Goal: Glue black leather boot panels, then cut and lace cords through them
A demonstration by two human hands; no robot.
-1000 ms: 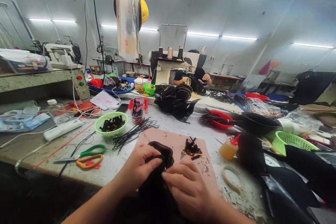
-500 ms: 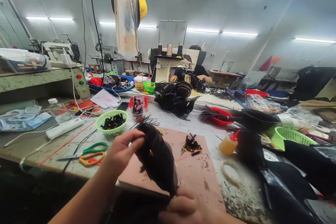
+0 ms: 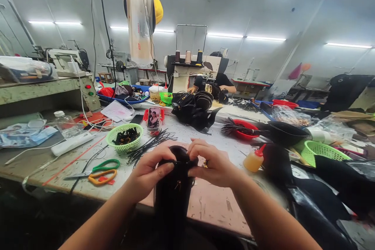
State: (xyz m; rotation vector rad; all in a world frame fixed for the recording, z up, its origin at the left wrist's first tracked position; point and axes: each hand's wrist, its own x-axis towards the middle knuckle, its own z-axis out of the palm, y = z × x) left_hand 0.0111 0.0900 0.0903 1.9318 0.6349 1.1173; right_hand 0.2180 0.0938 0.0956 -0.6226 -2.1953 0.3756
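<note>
We hold a black bag piece (image 3: 172,191) up in front of us with both hands. Our left hand (image 3: 149,172) has its grip closed on the top left edge of the piece, thumb in front and fingers curled over the top. Our right hand (image 3: 215,166) pinches the top right edge in the same way, and something small and gold shows at its fingers, too small for us to name.

The piece is long and thin. Its long way runs up and down: the top sits between our two hands and the rest hangs straight down toward us, over the near edge of the desk (image 3: 52,172). So the piece lies below both grips, not off to one side. Both hands are just as near to it, one on each side of its top, close together.

Under our hands lies a pink mat (image 3: 211,203) on the desk. To the left of our left hand are black strips (image 3: 149,146), a green basket (image 3: 124,138) with small dark parts in it, and green and orange scissors (image 3: 98,172). To the right of our right hand stands a glue bottle (image 3: 253,160) with a red tip. Far across the desk another person (image 3: 218,84) sits at a sewing machine.
</note>
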